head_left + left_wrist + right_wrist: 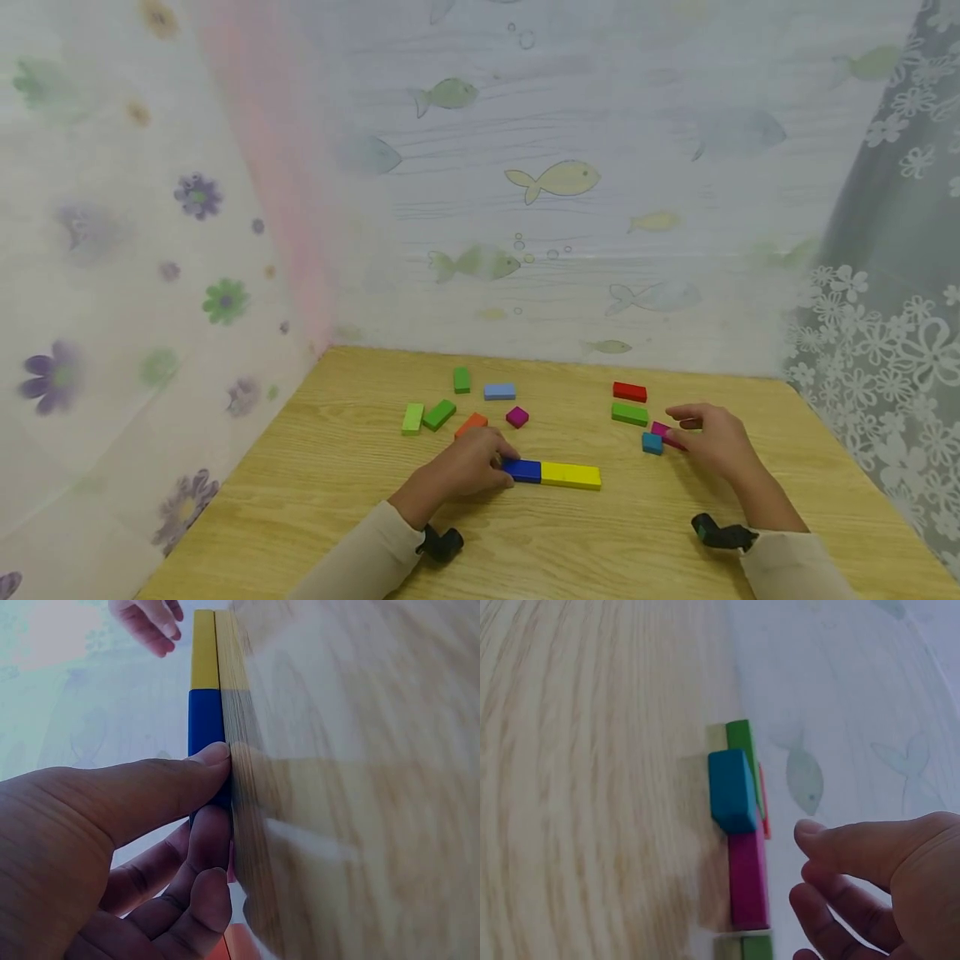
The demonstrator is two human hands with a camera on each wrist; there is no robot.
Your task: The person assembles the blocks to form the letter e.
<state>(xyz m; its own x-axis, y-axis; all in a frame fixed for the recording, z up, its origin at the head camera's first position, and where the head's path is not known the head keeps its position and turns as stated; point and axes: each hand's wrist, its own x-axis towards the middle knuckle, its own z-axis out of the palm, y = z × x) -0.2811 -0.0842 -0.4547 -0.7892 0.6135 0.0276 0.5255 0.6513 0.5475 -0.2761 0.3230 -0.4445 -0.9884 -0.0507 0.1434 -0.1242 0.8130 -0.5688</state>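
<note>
My left hand (463, 463) pinches a dark blue block (527, 472) between thumb and fingers; the left wrist view shows the thumb on its near face. End to end with it lies a yellow block (571, 476), making one straight row on the table. Over on the right, my right hand (718, 443) hovers by a magenta block (666, 433), fingers loosely bent and apart. In the right wrist view a gap shows between the thumb and the magenta block (748, 881). Just beside it sits a small teal block (652, 443).
Behind the right hand lie a green block (629, 414) and a red block (629, 392). Past the left hand are an orange block (471, 426), a magenta cube (517, 417), a light blue block (499, 392) and several green blocks (439, 415). A patterned curtain (555, 250) borders the wooden table (300, 500).
</note>
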